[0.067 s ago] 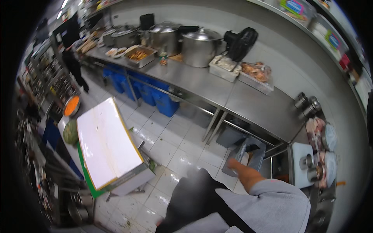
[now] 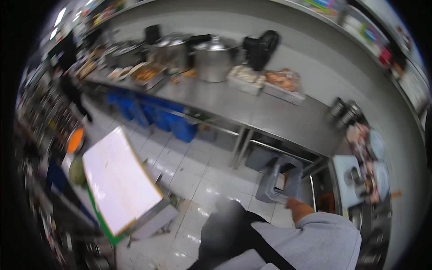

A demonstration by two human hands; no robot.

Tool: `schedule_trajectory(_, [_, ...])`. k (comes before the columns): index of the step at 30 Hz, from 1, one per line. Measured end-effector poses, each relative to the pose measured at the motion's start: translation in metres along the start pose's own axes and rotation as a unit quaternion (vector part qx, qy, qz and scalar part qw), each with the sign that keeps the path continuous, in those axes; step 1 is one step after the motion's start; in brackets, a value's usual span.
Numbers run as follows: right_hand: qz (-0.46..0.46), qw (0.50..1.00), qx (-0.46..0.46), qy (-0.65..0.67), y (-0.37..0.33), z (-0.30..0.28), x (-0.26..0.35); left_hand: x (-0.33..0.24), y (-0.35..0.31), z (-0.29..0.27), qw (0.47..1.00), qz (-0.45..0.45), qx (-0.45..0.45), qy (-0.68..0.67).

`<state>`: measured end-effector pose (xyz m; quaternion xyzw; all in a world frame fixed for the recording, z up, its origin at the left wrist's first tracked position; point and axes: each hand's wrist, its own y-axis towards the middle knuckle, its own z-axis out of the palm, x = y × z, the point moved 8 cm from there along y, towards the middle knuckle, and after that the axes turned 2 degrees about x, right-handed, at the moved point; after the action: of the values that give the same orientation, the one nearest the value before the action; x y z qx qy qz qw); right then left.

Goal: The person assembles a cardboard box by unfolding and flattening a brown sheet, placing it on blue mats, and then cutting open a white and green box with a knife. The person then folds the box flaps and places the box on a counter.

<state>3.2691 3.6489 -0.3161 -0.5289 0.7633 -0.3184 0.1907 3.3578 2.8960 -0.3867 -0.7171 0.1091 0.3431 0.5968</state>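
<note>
My right arm reaches out of a grey sleeve at the lower right. My right hand point(image 2: 292, 204) is by the near rim of a grey plastic bin point(image 2: 268, 192) standing on the floor under the counter. Motion blur smears the fingers, so whether they are open or closed cannot be told. No held object shows at the hand. Inside the bin lies something pale and brownish point(image 2: 280, 181). My left hand is out of view; my dark apron point(image 2: 227, 229) fills the lower middle.
A steel counter point(image 2: 288, 123) carries large pots point(image 2: 215, 60), a tray of orange food point(image 2: 148, 75) and food tubs point(image 2: 245, 80). Blue bins point(image 2: 183, 129) stand beneath. A white cutting board point(image 2: 119, 180) is at left, near a green melon point(image 2: 77, 171). Farther back stands a person point(image 2: 72, 92).
My right hand has drawn back from beside the bin's left part to its near right rim. The whole view has shifted slightly, and the counter things sit farther left.
</note>
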Motion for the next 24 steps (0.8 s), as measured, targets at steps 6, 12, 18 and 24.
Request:
schedule_trajectory(6, [0.294, 0.937, 0.096, 0.163, -0.322, 0.193, -0.188, -0.093, 0.046, 0.137, 0.966, 0.025, 0.162, 0.200])
schedule_trajectory(12, [0.103, 0.969, -0.051, 0.221, -0.274, 0.218, -0.088, -0.143, 0.018, 0.323, 0.886, 0.109, 0.316, 0.322])
schedule_trajectory(18, [0.033, 0.872, -0.366, 0.324, -0.258, -0.053, -0.065, -0.136, -0.063, 0.462, 0.793, 0.173, 0.420, 0.406])
schedule_trajectory(24, [0.156, 0.645, -0.667, 0.338, -0.424, -0.192, -0.302, -0.070, -0.145, 0.549, 0.722, 0.187, 0.455, 0.487])
